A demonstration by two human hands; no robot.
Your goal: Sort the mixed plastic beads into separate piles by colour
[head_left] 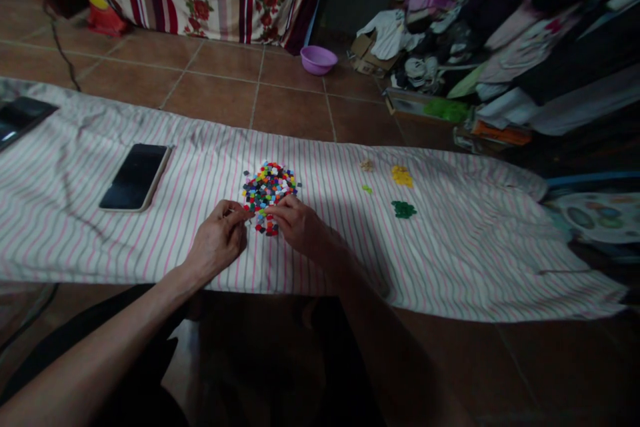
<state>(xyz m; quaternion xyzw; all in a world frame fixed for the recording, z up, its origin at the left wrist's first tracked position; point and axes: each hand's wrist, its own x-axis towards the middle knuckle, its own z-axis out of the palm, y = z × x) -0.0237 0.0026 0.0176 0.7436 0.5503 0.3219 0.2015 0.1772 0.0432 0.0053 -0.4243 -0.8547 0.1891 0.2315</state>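
Note:
A pile of small multicoloured pieces [270,185] lies on the striped cloth [320,267]. At its lower left edge is my left hand [220,237], fingers pinched together by a red piece; what they hold is too small to make out. My right hand [297,220] touches the pile's lower right side, thumb and forefinger closed at a light green piece [262,212]. Right of the pile lie separate little groups: beige [367,165], yellow [402,176], light green [367,189] and dark green [403,209].
A phone [135,177] lies left of the pile, and a dark device [23,119] is at the far left. Beyond the cloth, a purple basin [319,61] stands on the tiled floor near heaped clothes [390,33]. A paint palette [600,217] is at the right.

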